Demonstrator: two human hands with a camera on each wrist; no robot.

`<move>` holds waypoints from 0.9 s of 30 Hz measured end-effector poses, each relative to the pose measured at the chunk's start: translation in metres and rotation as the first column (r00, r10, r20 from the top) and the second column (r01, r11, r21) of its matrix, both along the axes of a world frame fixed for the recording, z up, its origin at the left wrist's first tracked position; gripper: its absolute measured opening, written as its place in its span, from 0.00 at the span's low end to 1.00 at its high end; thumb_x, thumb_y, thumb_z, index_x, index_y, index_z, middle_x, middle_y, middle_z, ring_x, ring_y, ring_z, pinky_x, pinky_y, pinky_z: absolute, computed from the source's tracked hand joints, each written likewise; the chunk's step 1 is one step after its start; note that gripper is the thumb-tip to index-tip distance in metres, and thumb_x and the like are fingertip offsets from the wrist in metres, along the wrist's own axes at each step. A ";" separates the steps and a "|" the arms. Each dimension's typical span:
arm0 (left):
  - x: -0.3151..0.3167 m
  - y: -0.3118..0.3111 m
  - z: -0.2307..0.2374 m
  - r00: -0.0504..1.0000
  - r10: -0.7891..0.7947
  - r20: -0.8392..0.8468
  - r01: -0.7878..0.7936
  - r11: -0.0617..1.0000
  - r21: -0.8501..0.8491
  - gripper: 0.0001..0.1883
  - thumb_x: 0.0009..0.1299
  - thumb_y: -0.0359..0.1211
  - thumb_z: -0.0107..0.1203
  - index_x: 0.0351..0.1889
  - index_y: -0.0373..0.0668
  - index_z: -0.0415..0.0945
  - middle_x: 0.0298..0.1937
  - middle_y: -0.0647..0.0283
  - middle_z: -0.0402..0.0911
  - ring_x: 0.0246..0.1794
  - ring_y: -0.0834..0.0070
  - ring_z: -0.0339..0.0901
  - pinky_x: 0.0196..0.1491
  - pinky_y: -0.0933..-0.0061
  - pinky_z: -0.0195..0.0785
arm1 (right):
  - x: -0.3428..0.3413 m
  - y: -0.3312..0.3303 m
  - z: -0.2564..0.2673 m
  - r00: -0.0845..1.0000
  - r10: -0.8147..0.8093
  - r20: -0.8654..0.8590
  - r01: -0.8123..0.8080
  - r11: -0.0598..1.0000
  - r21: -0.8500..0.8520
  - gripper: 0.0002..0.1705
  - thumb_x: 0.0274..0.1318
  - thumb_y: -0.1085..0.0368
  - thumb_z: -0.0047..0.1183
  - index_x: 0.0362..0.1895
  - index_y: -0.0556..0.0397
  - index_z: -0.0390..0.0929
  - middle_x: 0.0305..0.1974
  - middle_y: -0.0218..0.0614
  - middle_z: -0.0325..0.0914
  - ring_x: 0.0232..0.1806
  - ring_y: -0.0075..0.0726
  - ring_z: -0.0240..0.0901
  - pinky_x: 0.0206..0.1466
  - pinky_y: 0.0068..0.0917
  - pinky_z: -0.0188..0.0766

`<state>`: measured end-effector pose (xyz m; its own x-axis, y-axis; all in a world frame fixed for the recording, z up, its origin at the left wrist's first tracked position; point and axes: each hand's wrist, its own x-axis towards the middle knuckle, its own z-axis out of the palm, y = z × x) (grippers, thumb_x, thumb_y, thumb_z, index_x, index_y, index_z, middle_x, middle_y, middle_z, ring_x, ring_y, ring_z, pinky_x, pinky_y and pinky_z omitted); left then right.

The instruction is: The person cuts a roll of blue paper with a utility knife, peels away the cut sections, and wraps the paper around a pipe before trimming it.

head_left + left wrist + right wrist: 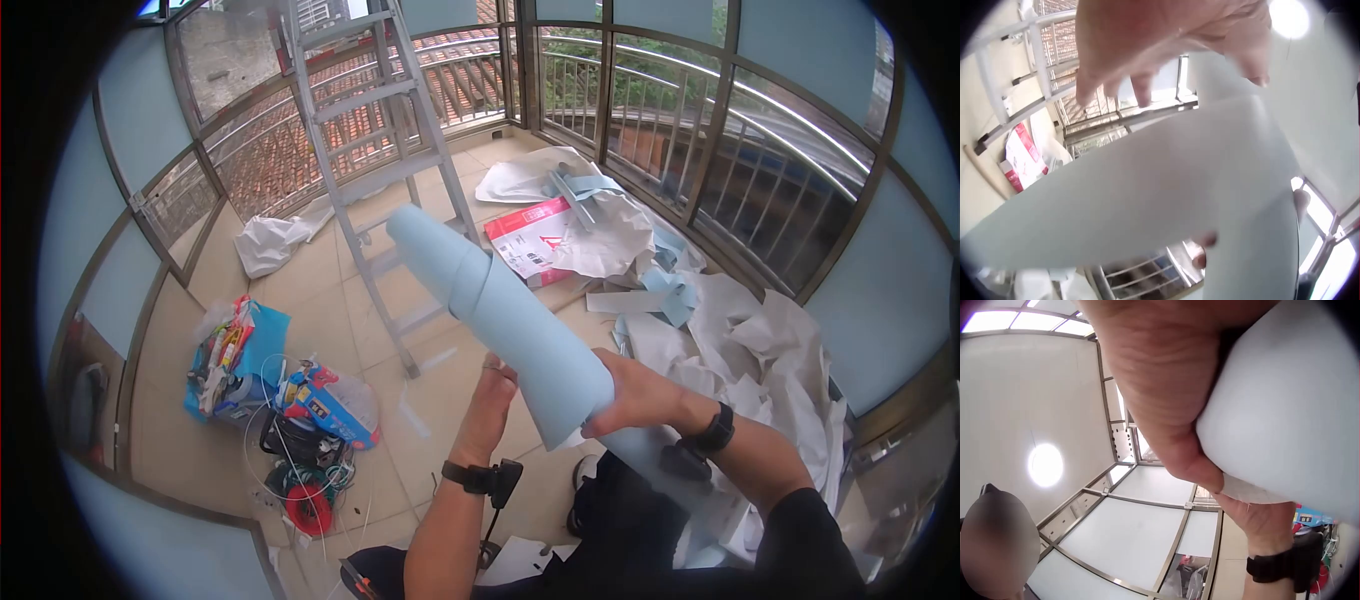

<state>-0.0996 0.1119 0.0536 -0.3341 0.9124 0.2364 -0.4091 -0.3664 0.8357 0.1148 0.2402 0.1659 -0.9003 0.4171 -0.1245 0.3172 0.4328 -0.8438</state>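
A long roll of light blue sheet material (530, 330) slants across the middle of the head view, its outer layer wrapped loosely. My right hand (638, 390) grips it near its lower end; in the right wrist view the thumb and palm curve against its side. Beside the roll's left edge is my left hand (486, 405), its fingertips partly hidden there in the head view. The left wrist view shows that hand (1166, 44) with fingers spread and relaxed over the pale sheet (1141, 187).
An aluminium stepladder (385, 160) stands ahead. Crumpled white paper and blue scraps (740, 360) cover the right floor, near a red-and-white box (525, 235). Tool bags (240, 350) and a coiled cable (310, 505) lie left. Glazed panels and railings enclose the space.
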 end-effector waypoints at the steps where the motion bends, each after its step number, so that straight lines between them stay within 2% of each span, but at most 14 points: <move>1: 0.000 -0.007 0.002 1.000 0.002 0.001 -0.002 1.000 0.000 0.42 0.74 0.37 0.63 0.82 0.36 0.55 0.69 0.57 0.75 0.70 0.70 0.69 0.69 0.65 0.65 | 0.000 -0.001 -0.001 1.000 0.002 0.001 -0.002 1.000 0.000 0.55 0.36 0.50 0.77 0.70 0.57 0.68 0.57 0.51 0.81 0.61 0.49 0.79 0.66 0.37 0.73; 3: 0.001 -0.032 0.016 0.900 -0.346 -0.266 0.199 0.868 -0.454 0.31 0.74 0.36 0.65 0.72 0.33 0.72 0.57 0.60 0.84 0.58 0.73 0.78 0.63 0.69 0.70 | 0.005 0.001 -0.004 0.997 -0.057 -0.047 0.065 0.982 0.179 0.54 0.35 0.51 0.77 0.68 0.58 0.68 0.52 0.54 0.83 0.56 0.58 0.82 0.61 0.43 0.77; 6: 0.004 -0.064 0.039 0.911 -0.321 -0.259 0.184 0.878 -0.442 0.20 0.73 0.35 0.66 0.57 0.32 0.82 0.48 0.63 0.87 0.48 0.77 0.82 0.55 0.73 0.73 | 0.014 0.011 -0.009 0.983 -0.145 0.109 0.097 0.929 0.358 0.53 0.36 0.55 0.79 0.68 0.55 0.68 0.53 0.55 0.84 0.55 0.59 0.84 0.61 0.45 0.78; 7: 0.000 -0.072 0.048 0.914 -0.319 -0.249 0.184 0.876 -0.445 0.20 0.73 0.35 0.66 0.57 0.32 0.82 0.48 0.63 0.87 0.48 0.77 0.82 0.55 0.73 0.73 | 0.017 0.013 -0.015 0.983 -0.140 0.119 0.090 0.931 0.352 0.53 0.36 0.55 0.79 0.68 0.55 0.68 0.53 0.55 0.84 0.55 0.59 0.84 0.61 0.45 0.78; 9: -0.018 -0.075 0.071 0.951 -0.011 -0.308 -0.112 0.918 -0.381 0.14 0.72 0.32 0.66 0.51 0.32 0.84 0.44 0.63 0.89 0.42 0.80 0.82 0.49 0.74 0.75 | 0.023 0.014 -0.030 0.953 -0.157 0.258 0.039 0.911 0.410 0.52 0.35 0.54 0.78 0.67 0.54 0.69 0.54 0.55 0.83 0.56 0.61 0.83 0.59 0.46 0.79; 11: -0.032 -0.066 0.093 0.903 0.194 -0.383 -0.342 0.864 -0.369 0.07 0.71 0.28 0.68 0.44 0.38 0.84 0.39 0.67 0.88 0.36 0.84 0.81 0.44 0.78 0.74 | 0.032 0.004 -0.043 0.950 -0.116 0.289 -0.018 0.906 0.422 0.51 0.34 0.55 0.78 0.66 0.53 0.69 0.52 0.54 0.83 0.54 0.61 0.83 0.58 0.47 0.79; 15: -0.090 -0.052 0.097 0.732 0.341 -0.590 -0.641 0.637 -0.428 0.09 0.70 0.30 0.68 0.45 0.36 0.85 0.39 0.62 0.88 0.35 0.79 0.83 0.41 0.75 0.76 | 0.054 -0.012 -0.075 0.972 -0.008 0.233 -0.110 0.864 0.491 0.48 0.33 0.56 0.76 0.64 0.51 0.71 0.48 0.51 0.83 0.51 0.63 0.82 0.55 0.48 0.79; 16: -0.113 -0.054 0.084 0.733 0.338 -0.590 -0.642 0.631 -0.436 0.09 0.70 0.30 0.68 0.45 0.36 0.85 0.39 0.62 0.88 0.34 0.79 0.83 0.41 0.75 0.76 | 0.056 -0.016 -0.073 0.950 -0.025 0.311 -0.132 0.870 0.475 0.44 0.35 0.55 0.74 0.61 0.51 0.72 0.50 0.50 0.82 0.51 0.60 0.82 0.55 0.48 0.79; 19: -0.188 -0.067 0.032 0.757 0.277 -0.592 -0.614 0.610 -0.500 0.16 0.69 0.33 0.69 0.51 0.32 0.84 0.39 0.60 0.89 0.35 0.74 0.85 0.42 0.73 0.77 | 0.073 -0.014 -0.074 0.963 0.016 0.270 -0.134 0.896 0.423 0.45 0.35 0.56 0.75 0.62 0.50 0.72 0.50 0.50 0.82 0.52 0.60 0.82 0.55 0.47 0.79; 21: -0.213 -0.082 0.006 0.655 0.131 -0.744 -0.721 0.400 -0.565 0.23 0.68 0.36 0.68 0.55 0.28 0.83 0.46 0.52 0.90 0.44 0.65 0.87 0.49 0.64 0.78 | 0.083 -0.012 -0.063 0.965 -0.001 0.264 -0.111 0.906 0.408 0.46 0.34 0.56 0.75 0.63 0.50 0.71 0.50 0.50 0.82 0.52 0.61 0.82 0.56 0.48 0.79; 22: -0.209 -0.085 -0.006 0.656 0.129 -0.743 -0.719 0.403 -0.566 0.23 0.68 0.36 0.68 0.55 0.28 0.83 0.46 0.52 0.90 0.44 0.65 0.87 0.49 0.64 0.78 | 0.087 -0.009 -0.059 0.967 -0.021 0.256 -0.085 0.913 0.399 0.48 0.33 0.56 0.76 0.64 0.50 0.71 0.51 0.50 0.82 0.52 0.61 0.82 0.56 0.48 0.79; 24: -0.194 -0.090 -0.029 0.142 0.059 -0.988 -0.986 0.102 -0.135 0.31 0.69 0.41 0.69 0.63 0.29 0.78 0.60 0.42 0.84 0.60 0.55 0.83 0.63 0.59 0.73 | 0.093 -0.002 -0.062 0.965 -0.071 0.254 -0.038 0.915 0.402 0.50 0.34 0.56 0.76 0.65 0.52 0.70 0.51 0.52 0.83 0.54 0.62 0.82 0.58 0.47 0.79; 25: -0.180 -0.085 -0.027 0.146 0.059 -0.988 -0.985 0.105 -0.139 0.31 0.69 0.41 0.69 0.63 0.29 0.78 0.60 0.42 0.84 0.60 0.55 0.83 0.63 0.59 0.73 | 0.096 0.001 -0.064 0.961 -0.114 0.253 0.003 0.915 0.403 0.52 0.34 0.56 0.76 0.67 0.53 0.68 0.52 0.55 0.83 0.55 0.63 0.82 0.59 0.47 0.78; 27: -0.139 -0.066 -0.025 0.372 0.401 -0.837 -0.885 0.425 -0.190 0.35 0.72 0.42 0.66 0.71 0.29 0.70 0.69 0.42 0.77 0.70 0.59 0.75 0.72 0.61 0.65 | 0.099 0.005 -0.071 0.951 -0.137 0.278 0.024 0.927 0.374 0.52 0.34 0.56 0.77 0.67 0.53 0.68 0.52 0.55 0.83 0.55 0.62 0.82 0.59 0.47 0.78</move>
